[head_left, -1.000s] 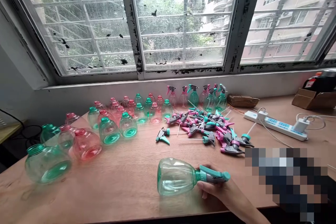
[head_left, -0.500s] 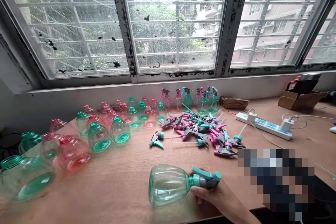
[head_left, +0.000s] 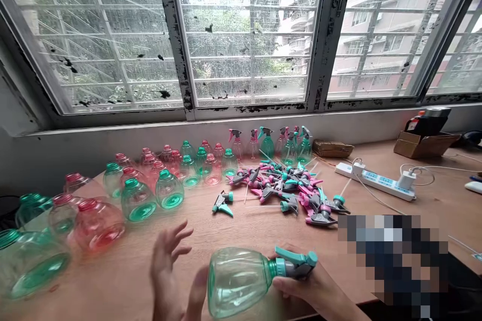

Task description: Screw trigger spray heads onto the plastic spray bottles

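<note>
A clear green spray bottle (head_left: pixel 239 281) lies on its side just above the front of the table, its base facing left. On its neck sits a teal and grey trigger spray head (head_left: pixel 295 261). My right hand (head_left: pixel 301 283) is wrapped round the spray head and neck. To the left of the bottle's base is my left hand (head_left: pixel 171 271), open with fingers spread; its thumb is close to the base, and whether it touches I cannot tell. Beyond them one loose trigger sprayer (head_left: pixel 223 203) lies beside a heap of pink, teal and grey sprayers (head_left: pixel 288 185).
Several green and pink bottles without tops (head_left: pixel 139 199) stand at the left. Assembled spray bottles (head_left: pixel 266 143) line the wall under the window. On the right are a white power strip (head_left: pixel 376 180) with cables and a cardboard box (head_left: pixel 424 144). A pixelated patch covers the lower right.
My left hand has come into view from below and is beside the bottle's base. The bottle in my right hand has shifted slightly down and left.
</note>
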`<action>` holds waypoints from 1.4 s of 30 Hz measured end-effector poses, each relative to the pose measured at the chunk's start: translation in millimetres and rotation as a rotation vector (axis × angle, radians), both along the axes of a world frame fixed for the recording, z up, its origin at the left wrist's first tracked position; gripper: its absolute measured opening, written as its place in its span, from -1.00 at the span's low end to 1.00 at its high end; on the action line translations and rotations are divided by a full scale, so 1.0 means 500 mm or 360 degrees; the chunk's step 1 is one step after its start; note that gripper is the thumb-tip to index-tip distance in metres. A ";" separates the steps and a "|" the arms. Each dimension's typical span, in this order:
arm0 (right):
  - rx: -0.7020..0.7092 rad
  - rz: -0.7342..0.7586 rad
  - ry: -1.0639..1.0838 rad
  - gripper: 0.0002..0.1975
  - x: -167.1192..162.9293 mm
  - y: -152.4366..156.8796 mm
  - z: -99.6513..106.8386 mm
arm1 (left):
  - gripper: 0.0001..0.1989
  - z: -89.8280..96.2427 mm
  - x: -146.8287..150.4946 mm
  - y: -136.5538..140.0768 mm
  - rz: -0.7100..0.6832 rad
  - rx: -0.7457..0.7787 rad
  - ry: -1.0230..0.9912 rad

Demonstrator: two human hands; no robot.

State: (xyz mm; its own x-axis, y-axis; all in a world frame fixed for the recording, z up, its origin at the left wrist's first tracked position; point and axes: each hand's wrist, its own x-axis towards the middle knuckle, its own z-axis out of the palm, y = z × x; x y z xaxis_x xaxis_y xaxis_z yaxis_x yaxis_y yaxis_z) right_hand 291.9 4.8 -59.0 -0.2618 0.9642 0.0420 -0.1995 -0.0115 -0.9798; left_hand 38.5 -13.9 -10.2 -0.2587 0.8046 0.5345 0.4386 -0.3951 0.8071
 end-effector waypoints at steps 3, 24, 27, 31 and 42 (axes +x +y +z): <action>-0.0063 -0.0065 -0.0032 -0.55 0.003 -0.005 0.001 | -0.18 -0.030 0.004 0.045 -0.0262 -0.0571 -0.0118; -0.0013 -0.0159 0.0017 -0.51 0.014 0.001 -0.006 | 0.02 -0.052 -0.040 0.030 -0.1228 -0.0791 -0.0120; -0.0011 -0.0114 0.0024 -0.52 0.012 0.002 -0.002 | 0.10 -0.058 -0.041 0.032 -0.1243 -0.0763 -0.0122; -0.0001 -0.0102 0.0040 -0.54 0.012 0.001 0.000 | 0.05 -0.070 -0.040 0.046 -0.1166 -0.0780 0.0122; -0.0061 -0.0088 -0.0012 -0.52 0.014 -0.001 0.003 | 0.01 -0.022 -0.031 0.024 -0.1154 -0.0825 0.0134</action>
